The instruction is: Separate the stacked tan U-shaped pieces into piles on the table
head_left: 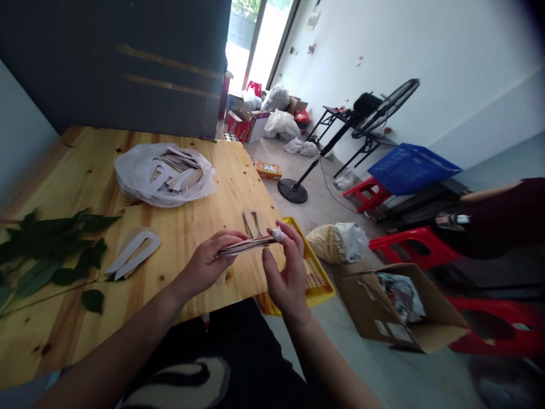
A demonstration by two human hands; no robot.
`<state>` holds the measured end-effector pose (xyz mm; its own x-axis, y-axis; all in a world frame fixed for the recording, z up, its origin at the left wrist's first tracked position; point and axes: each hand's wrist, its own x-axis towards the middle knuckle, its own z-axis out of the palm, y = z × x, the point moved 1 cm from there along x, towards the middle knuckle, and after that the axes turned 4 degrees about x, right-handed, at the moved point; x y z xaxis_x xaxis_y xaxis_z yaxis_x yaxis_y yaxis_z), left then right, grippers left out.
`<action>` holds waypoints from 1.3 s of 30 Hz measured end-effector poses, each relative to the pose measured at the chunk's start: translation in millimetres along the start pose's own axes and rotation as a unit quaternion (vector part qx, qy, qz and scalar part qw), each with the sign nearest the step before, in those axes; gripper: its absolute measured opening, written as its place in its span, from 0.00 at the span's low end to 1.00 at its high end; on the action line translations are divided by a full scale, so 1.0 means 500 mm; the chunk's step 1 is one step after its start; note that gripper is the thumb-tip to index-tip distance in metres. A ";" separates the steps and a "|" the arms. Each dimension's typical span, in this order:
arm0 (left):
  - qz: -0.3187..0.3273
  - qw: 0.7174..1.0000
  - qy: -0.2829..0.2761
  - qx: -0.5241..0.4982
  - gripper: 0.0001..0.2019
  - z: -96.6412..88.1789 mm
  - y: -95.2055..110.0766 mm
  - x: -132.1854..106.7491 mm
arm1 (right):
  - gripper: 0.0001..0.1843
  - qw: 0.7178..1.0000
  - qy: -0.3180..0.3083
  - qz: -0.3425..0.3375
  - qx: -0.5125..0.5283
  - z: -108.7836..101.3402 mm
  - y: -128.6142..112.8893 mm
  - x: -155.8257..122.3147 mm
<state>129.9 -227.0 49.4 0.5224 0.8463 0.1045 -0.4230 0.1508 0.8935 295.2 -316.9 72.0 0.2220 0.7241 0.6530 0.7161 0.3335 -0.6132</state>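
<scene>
My left hand (208, 258) grips one end of a thin stack of U-shaped card pieces (244, 245), seen nearly edge-on above the table's front edge. At the stack's other end is my right hand (289, 267), its thumb and fingers curled around that end. A white cover wraps one of its fingertips. Just behind the stack, a pale U-shaped piece (252, 220) shows, partly hidden by the hands. More white U-shaped pieces (135, 250) lie on the table to the left. Behind them sits a white plastic bag (136, 184) full of similar pieces.
The wooden table (183, 227) carries leafy green stems (42, 255) at left. Beside its right edge stands a yellow plastic basket (321, 284). On the floor are an open cardboard box (361, 307), red stools (413, 247) and a standing fan (293, 190). Another person's arm (489, 193) shows at right.
</scene>
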 end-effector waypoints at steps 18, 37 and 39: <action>0.101 0.967 -0.013 0.234 0.12 0.032 -0.026 -0.018 | 0.37 0.985 0.010 0.155 0.079 0.038 0.049 -0.033; -0.098 0.993 -0.018 0.068 0.11 0.009 -0.040 -0.036 | 0.19 0.965 -0.124 -0.155 -0.172 -0.009 0.029 0.015; -0.100 0.992 -0.014 0.073 0.13 0.006 -0.043 -0.039 | 0.19 0.972 -0.133 -0.134 -0.139 -0.015 0.036 0.019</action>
<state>131.2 -248.3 29.5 0.6060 0.7923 -0.0711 -0.1977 0.2366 0.9513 315.0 -308.7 70.5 -0.1486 0.7763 0.6126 0.8838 0.3822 -0.2700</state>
